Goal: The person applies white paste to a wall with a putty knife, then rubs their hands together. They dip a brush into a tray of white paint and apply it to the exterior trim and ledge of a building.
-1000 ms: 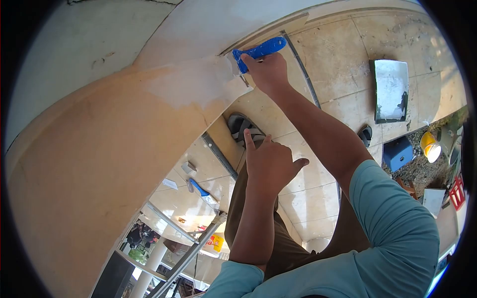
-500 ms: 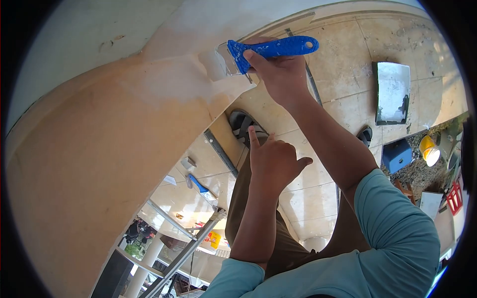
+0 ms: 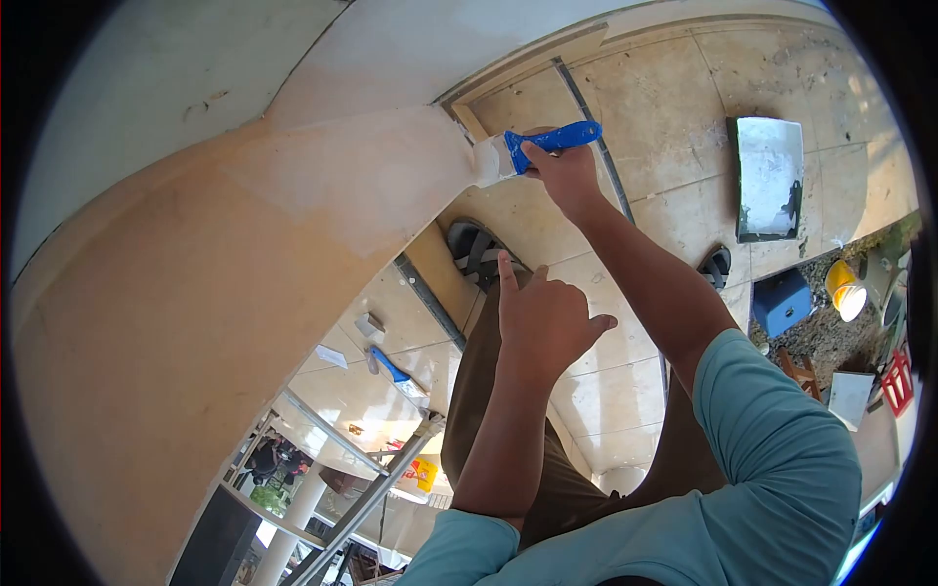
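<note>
Right now your right hand (image 3: 565,174) is closed around the blue handle of a putty knife (image 3: 535,146), fingers wrapped over the grip, with the pale blade pressed against the lower edge of the curved wall (image 3: 293,225) where a lighter patch of filler spreads across the tan surface. Your left hand (image 3: 542,317) hangs free in front of your body, holding nothing, its index finger pointing up and its thumb stuck out to the side. Far below on the tiled floor (image 3: 664,107) lie a grey sandal (image 3: 476,250) just under the knife, a second blue-handled scraper (image 3: 396,373) near the wall's foot, a flat metal tray (image 3: 770,178) smeared with white, a blue box (image 3: 782,301) beside it and a yellow bucket (image 3: 846,289) at the floor's edge. A metal ladder rail (image 3: 376,493) slants down beneath your left forearm.
</note>
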The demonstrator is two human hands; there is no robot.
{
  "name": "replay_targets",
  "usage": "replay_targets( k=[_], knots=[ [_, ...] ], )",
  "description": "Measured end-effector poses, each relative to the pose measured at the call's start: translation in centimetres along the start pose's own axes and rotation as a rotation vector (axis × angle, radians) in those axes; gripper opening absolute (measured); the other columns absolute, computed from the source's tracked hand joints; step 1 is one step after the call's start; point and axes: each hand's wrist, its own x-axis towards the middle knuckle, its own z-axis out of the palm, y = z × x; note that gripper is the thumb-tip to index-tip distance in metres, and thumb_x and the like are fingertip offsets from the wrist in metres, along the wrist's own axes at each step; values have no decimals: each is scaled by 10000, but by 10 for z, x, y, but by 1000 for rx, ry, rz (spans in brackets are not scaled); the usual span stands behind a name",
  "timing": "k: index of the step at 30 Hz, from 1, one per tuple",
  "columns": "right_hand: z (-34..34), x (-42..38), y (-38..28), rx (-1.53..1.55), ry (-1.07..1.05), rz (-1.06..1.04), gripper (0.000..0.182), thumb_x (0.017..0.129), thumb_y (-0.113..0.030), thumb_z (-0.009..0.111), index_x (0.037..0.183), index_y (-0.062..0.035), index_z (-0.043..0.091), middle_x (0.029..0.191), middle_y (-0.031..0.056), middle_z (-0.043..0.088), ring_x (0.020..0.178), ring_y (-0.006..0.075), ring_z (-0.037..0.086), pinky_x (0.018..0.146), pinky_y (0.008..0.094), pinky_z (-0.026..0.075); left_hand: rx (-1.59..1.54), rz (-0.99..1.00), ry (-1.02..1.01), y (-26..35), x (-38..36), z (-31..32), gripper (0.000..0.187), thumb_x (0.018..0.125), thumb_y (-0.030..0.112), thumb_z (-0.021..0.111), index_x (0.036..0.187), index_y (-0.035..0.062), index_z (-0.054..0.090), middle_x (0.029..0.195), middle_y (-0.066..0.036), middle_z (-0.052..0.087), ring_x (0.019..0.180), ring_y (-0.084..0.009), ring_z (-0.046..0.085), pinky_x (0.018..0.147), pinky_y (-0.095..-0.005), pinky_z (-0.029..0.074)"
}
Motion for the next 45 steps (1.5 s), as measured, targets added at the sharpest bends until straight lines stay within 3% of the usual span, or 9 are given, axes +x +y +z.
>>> replay_targets(
  k=[2, 7, 12, 17, 23, 25, 30, 32, 45],
  knots=[
    [14, -21, 0, -419, -49, -127, 163, 884, -50, 653, 1043, -15, 644, 972, 67, 670, 836, 109, 647, 725, 275, 558, 12, 11, -36, 0, 1, 3, 491, 833, 559, 603, 800, 89, 740, 911, -113, 694, 1191, -261, 560, 1113, -629, 175],
    [77, -111, -77, 105, -394, -668, 181, 875, -71, 674, 1040, -1, 648, 910, 87, 701, 801, 145, 674, 688, 261, 549, -624, 56, 448, -6, 7, 45, 467, 849, 496, 627, 1127, 123, 656, 974, -89, 699, 1044, -238, 627, 1107, -586, 245],
    [37, -34, -38, 103, -112, -23, 191, 892, -78, 660, 1067, -4, 644, 948, 105, 689, 880, 188, 687, 764, 331, 603, -4, 39, -30, 5, 2, 17, 563, 828, 607, 582, 745, 67, 715, 796, -92, 677, 939, -210, 648, 1094, -555, 295],
    [58, -38, -63, -700, -48, -145, 143, 887, -65, 650, 1018, -10, 672, 944, 95, 693, 863, 177, 689, 774, 300, 596, -39, 8, -162, 9, 4, 9, 475, 821, 558, 624, 801, 95, 730, 829, -76, 696, 943, -216, 654, 1104, -546, 283],
    [97, -94, -107, 186, -468, -530, 173, 890, -84, 658, 1049, -17, 656, 953, 95, 689, 849, 174, 687, 738, 312, 600, -504, 68, 352, 0, 9, 42, 407, 824, 517, 641, 866, 127, 749, 850, -74, 710, 938, -223, 658, 1112, -537, 268],
    [75, -55, -82, 226, -289, -114, 182, 883, -50, 642, 1052, 18, 637, 1009, 144, 677, 885, 218, 685, 774, 333, 603, -52, 23, -184, 10, 2, 5, 422, 829, 525, 632, 855, 121, 750, 845, -75, 710, 919, -224, 660, 1105, -540, 273],
    [27, 27, -14, 34, 28, -61, 176, 863, -76, 660, 1015, 12, 651, 937, 130, 694, 816, 209, 699, 737, 337, 595, -49, 36, -197, 12, 3, 6, 541, 844, 591, 563, 815, 75, 726, 890, -103, 688, 963, -238, 646, 1126, -538, 257],
    [26, 32, -14, -701, 101, -175, 196, 825, -113, 699, 995, -17, 677, 865, 108, 704, 744, 184, 694, 669, 315, 561, -62, 26, -226, 10, 4, 9, 550, 841, 598, 561, 807, 75, 726, 890, -100, 689, 972, -239, 645, 1125, -542, 256],
    [137, -151, -159, 456, -571, -297, 200, 899, -109, 657, 1068, -5, 627, 984, 125, 686, 868, 205, 695, 756, 318, 598, -782, 82, 343, -1, 10, 54, 478, 826, 468, 654, 1202, 180, 588, 1094, -50, 662, 1109, -236, 588, 1105, -538, 280]
  ],
)
